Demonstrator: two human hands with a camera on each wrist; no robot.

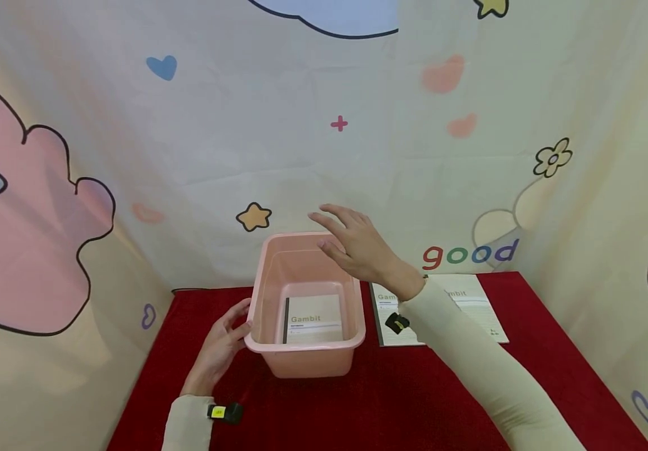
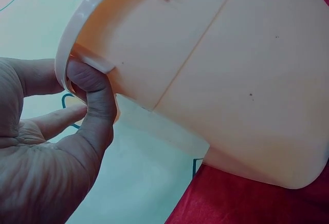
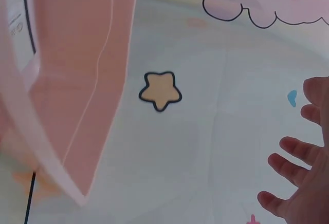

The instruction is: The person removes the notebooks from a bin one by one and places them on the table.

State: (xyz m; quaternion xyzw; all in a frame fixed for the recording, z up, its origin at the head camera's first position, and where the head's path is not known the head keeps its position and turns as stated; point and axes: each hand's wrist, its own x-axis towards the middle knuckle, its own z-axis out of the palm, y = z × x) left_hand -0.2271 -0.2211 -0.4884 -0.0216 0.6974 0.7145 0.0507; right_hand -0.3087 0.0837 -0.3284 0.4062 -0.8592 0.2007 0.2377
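A pink plastic basin (image 1: 312,360) stands on the red cloth, with a "Gambit" notebook (image 1: 315,316) lying flat inside it. My left hand (image 1: 221,351) grips the basin's left rim; in the left wrist view the thumb (image 2: 97,93) hooks under the rim with fingers on the other side. Over the basin's far right corner my right hand (image 1: 360,244) hovers, fingers spread and holding nothing. The right wrist view shows those fingers (image 3: 293,157) apart from the basin wall (image 3: 77,80).
Two more Gambit notebooks (image 1: 478,300) lie on the red cloth (image 1: 414,401) to the right of the basin, partly hidden by the right forearm. A printed curtain (image 1: 278,138) hangs close behind the basin and along both sides.
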